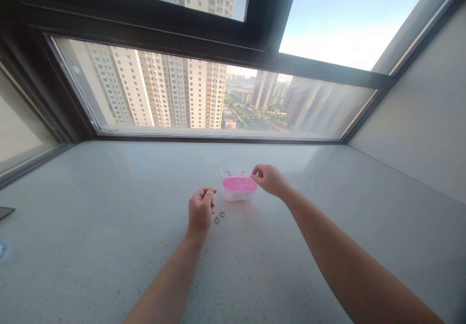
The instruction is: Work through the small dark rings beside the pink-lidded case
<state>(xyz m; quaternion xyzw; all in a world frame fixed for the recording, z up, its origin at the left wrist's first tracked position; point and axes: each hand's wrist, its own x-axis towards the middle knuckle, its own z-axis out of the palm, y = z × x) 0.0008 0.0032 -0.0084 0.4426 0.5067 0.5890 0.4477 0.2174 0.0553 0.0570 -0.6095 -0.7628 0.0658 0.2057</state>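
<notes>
A small clear plastic box (pixel 238 197) with a pink lid (pixel 238 185) rests on the pale speckled sill. At its far side is a clear loop-shaped handle (pixel 233 169) with pink ends. My right hand (pixel 268 179) pinches the right end of the lid between thumb and fingers. To the left of the box, apart from it, my left hand (pixel 201 206) is closed, thumb against the fingers; what it holds, if anything, is too small to see. Two small dark rings, a nearer ring (pixel 217 220) and a farther ring (pixel 222 214), lie just right of my left hand.
The wide stone sill (pixel 109 217) runs up to a dark-framed window (pixel 218 141), with tall buildings outside. A white wall (pixel 418 135) bounds the right side. At the far left edge lie a dark flat object (pixel 5 212) and a partly visible bluish-white item (pixel 2 250).
</notes>
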